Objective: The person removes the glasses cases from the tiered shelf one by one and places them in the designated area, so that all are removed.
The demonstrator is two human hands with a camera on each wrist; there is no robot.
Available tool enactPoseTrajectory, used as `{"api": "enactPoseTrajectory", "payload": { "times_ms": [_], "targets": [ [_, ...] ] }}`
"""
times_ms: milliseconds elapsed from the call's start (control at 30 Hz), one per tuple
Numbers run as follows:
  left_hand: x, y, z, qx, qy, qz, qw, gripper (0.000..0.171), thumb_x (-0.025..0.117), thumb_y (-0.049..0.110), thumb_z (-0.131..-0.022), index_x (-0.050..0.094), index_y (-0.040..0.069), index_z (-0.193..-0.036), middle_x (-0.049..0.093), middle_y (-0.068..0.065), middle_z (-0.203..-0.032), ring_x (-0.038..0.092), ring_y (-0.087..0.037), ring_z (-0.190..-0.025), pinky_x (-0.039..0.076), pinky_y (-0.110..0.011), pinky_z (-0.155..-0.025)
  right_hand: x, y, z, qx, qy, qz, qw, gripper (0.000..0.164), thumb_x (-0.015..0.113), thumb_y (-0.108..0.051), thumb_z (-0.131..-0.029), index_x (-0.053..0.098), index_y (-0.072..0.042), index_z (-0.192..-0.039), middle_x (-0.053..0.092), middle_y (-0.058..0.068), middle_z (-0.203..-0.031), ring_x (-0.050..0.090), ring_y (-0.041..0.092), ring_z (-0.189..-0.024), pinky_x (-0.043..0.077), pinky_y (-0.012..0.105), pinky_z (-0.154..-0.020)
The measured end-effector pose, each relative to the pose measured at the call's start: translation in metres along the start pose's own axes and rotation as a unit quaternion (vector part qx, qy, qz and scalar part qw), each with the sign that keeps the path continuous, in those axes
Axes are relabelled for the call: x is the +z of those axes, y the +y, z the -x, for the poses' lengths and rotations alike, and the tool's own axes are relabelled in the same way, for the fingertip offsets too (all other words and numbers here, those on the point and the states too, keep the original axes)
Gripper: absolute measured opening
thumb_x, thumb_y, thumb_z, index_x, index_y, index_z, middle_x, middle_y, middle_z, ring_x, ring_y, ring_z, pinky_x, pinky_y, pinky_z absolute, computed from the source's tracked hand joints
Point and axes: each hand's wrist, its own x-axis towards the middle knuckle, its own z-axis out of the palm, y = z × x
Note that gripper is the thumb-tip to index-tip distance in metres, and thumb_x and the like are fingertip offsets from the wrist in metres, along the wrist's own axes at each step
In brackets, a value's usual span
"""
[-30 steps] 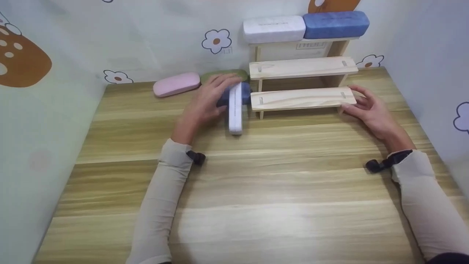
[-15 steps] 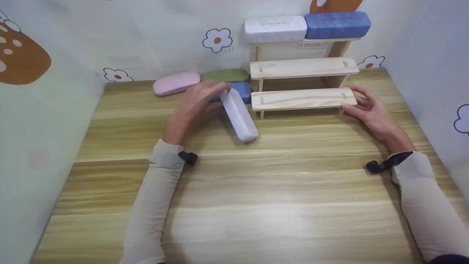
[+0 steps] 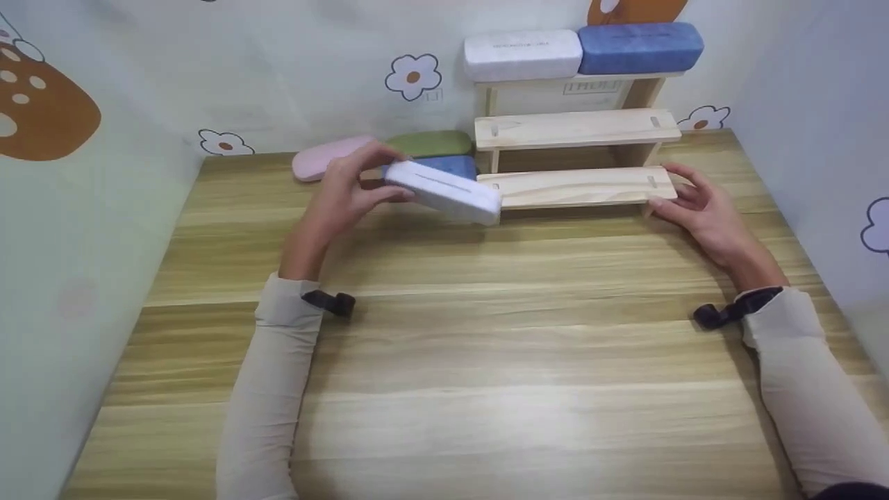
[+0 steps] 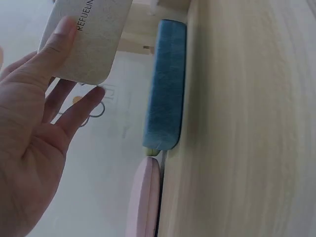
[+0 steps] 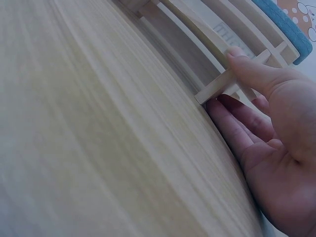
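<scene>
My left hand [image 3: 344, 191] pinches the left end of a white glasses case [image 3: 444, 189], thumb on the near side and fingers over the far edge. The case is raised off the table and slants, its right end lower and overlapping the left end of the bottom shelf in the head view. Lettering shows on the white case [image 4: 94, 42] in the left wrist view. My right hand [image 3: 708, 215] grips the right end of a three-tier wooden rack [image 3: 576, 189] at its lowest shelf. The thumb is at the front and fingers are round the side support [image 5: 212, 90].
On the top shelf sit another white glasses case [image 3: 522, 55] and a blue one [image 3: 639, 48], side by side. Left of the rack, a blue case [image 3: 455, 167], a green case [image 3: 430, 144] and a pink case [image 3: 326, 160] lie by the back wall [image 3: 305, 83].
My left hand has drawn back leftward and turned the white case from pointing at me to pointing right. This uncovers the blue and green cases. My right hand stays on the rack.
</scene>
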Motion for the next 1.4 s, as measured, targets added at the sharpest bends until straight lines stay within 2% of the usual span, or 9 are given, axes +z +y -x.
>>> {"api": "enactPoseTrajectory", "payload": {
  "times_ms": [167, 300, 467, 600, 733, 900, 1133, 1233, 1400],
  "targets": [
    [-0.007, -0.003, 0.001, -0.03, 0.043, 0.042, 0.9978, 0.045, 0.091, 0.014, -0.087, 0.073, 0.006, -0.127, 0.075, -0.008, -0.129, 0.07, -0.019, -0.127, 0.056, -0.035, -0.117, -0.002, 0.0, 0.001, 0.007, 0.0, 0.003, 1.0, 0.073, 0.076, 0.002, -0.098, 0.042, -0.006, -0.162, 0.076, -0.004, -0.132, 0.075, 0.007, -0.116, 0.062, 0.016, -0.09],
    [-0.013, -0.009, 0.002, -0.06, 0.075, 0.067, 0.9931, 0.044, 0.09, 0.013, -0.088, 0.074, 0.005, -0.129, 0.075, -0.011, -0.131, 0.072, -0.023, -0.125, 0.057, -0.038, -0.115, -0.002, 0.001, 0.001, 0.009, -0.001, -0.006, 1.0, 0.074, 0.077, 0.002, -0.098, 0.042, -0.007, -0.162, 0.075, -0.004, -0.133, 0.075, 0.007, -0.117, 0.062, 0.015, -0.09],
    [-0.022, -0.014, 0.006, -0.102, 0.116, 0.095, 0.9833, 0.041, 0.088, 0.019, -0.091, 0.077, 0.011, -0.13, 0.075, -0.011, -0.13, 0.074, -0.025, -0.117, 0.066, -0.031, -0.098, -0.002, 0.0, 0.002, 0.007, -0.002, -0.009, 1.0, 0.072, 0.076, 0.003, -0.098, 0.044, -0.007, -0.161, 0.076, -0.003, -0.132, 0.076, 0.007, -0.115, 0.062, 0.015, -0.088],
    [-0.03, -0.013, 0.01, -0.143, 0.144, 0.132, 0.9702, 0.041, 0.089, 0.025, -0.091, 0.078, 0.012, -0.128, 0.074, -0.013, -0.126, 0.075, -0.024, -0.108, 0.069, -0.028, -0.082, -0.001, 0.0, 0.001, 0.005, -0.002, -0.007, 1.0, 0.07, 0.075, 0.004, -0.098, 0.045, -0.008, -0.16, 0.076, -0.003, -0.13, 0.076, 0.007, -0.114, 0.062, 0.016, -0.087],
    [-0.038, -0.015, 0.014, -0.163, 0.173, 0.153, 0.9591, 0.042, 0.09, 0.027, -0.09, 0.078, 0.009, -0.127, 0.074, -0.014, -0.123, 0.076, -0.023, -0.102, 0.069, -0.028, -0.076, -0.001, -0.001, 0.001, 0.006, -0.001, 0.002, 1.0, 0.071, 0.075, 0.003, -0.098, 0.044, -0.008, -0.161, 0.076, -0.003, -0.13, 0.075, 0.006, -0.114, 0.062, 0.015, -0.087],
    [-0.048, -0.022, 0.019, -0.191, 0.19, 0.136, 0.9535, 0.044, 0.089, 0.03, -0.092, 0.076, 0.01, -0.129, 0.073, -0.012, -0.123, 0.076, -0.022, -0.1, 0.069, -0.028, -0.073, -0.001, -0.001, 0.001, 0.009, 0.002, 0.008, 1.0, 0.073, 0.076, 0.003, -0.098, 0.043, -0.007, -0.162, 0.075, -0.004, -0.131, 0.075, 0.006, -0.115, 0.062, 0.015, -0.088],
    [-0.063, -0.025, 0.028, -0.275, 0.209, 0.092, 0.9339, 0.052, 0.085, 0.044, -0.092, 0.074, 0.015, -0.134, 0.068, -0.008, -0.128, 0.07, -0.022, -0.107, 0.068, -0.026, -0.077, -0.001, -0.001, 0.0, 0.002, 0.002, 0.006, 1.0, 0.073, 0.075, 0.004, -0.098, 0.042, -0.005, -0.162, 0.077, -0.004, -0.128, 0.076, 0.006, -0.113, 0.062, 0.016, -0.088],
    [-0.07, -0.031, 0.034, -0.301, 0.212, 0.06, 0.9279, 0.055, 0.083, 0.048, -0.093, 0.073, 0.015, -0.136, 0.066, -0.006, -0.128, 0.068, -0.02, -0.108, 0.068, -0.025, -0.078, 0.0, -0.001, 0.0, 0.003, 0.0, 0.005, 1.0, 0.073, 0.076, 0.004, -0.098, 0.042, -0.004, -0.162, 0.077, -0.003, -0.128, 0.076, 0.007, -0.114, 0.062, 0.016, -0.088],
    [-0.081, -0.043, 0.045, -0.339, 0.208, 0.039, 0.9165, 0.058, 0.082, 0.05, -0.094, 0.072, 0.016, -0.139, 0.066, -0.004, -0.126, 0.068, -0.017, -0.108, 0.068, -0.026, -0.08, -0.001, -0.001, 0.0, 0.005, -0.003, 0.002, 1.0, 0.073, 0.075, 0.003, -0.098, 0.042, -0.006, -0.162, 0.076, -0.003, -0.13, 0.076, 0.007, -0.115, 0.062, 0.016, -0.088]
  ]
}}
